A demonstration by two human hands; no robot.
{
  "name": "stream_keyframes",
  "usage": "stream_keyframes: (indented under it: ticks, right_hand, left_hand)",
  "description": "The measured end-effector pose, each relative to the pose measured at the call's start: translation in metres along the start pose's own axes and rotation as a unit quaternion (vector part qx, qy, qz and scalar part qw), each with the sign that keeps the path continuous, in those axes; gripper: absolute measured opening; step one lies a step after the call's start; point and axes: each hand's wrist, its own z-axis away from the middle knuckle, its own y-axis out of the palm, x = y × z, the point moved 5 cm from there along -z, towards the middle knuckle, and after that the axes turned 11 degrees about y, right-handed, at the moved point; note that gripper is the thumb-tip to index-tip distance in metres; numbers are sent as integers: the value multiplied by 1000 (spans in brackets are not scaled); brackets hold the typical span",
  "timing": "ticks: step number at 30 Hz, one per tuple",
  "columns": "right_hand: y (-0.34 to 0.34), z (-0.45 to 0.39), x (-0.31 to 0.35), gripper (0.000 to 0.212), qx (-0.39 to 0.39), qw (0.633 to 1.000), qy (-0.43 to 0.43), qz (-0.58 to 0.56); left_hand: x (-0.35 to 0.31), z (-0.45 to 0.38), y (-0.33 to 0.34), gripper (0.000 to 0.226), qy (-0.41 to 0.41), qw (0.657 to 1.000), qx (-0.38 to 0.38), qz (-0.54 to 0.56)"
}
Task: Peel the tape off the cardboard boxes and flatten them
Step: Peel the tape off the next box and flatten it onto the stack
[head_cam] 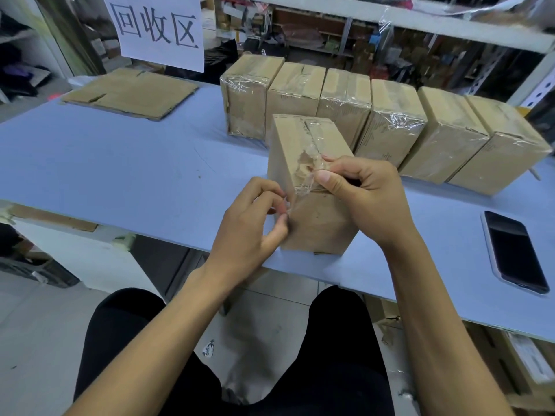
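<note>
Head view: task early. One flattened cardboard sheet (129, 93) lies at 10 o'clock on the worktop (126, 163), so one box looks done. A row of six taped boxes (387, 124) sits at 12 to 2 o'clock, untouched, film wrinkled on their fronts. The box in work (312, 187) stands upright at centre, near the worktop's front edge, just in front of the row. Left hand (252, 226) has fingers curled, pinching a thin strip of clear tape (306, 175) at the box's left edge. Right hand (366, 193) is curled over the box top, thumb and fingers gripping a bunched wad of the same tape; cardboard skin torn there. Tape on the far top seam probably still stuck, hard to see. Left: finish peeling, flatten, then six more. Open room: bare worktop at 9 o'clock; a phone (515, 253) at 3 o'clock lies near the front edge.
</note>
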Motion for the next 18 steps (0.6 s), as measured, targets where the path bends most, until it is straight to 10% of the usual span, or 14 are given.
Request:
stream_keyframes:
  ticks: [18]
  right_hand:
    - [1,2,3,21,-14,999,-4,40]
  left_hand:
    - [2,-14,2,10,1,998,40,-54]
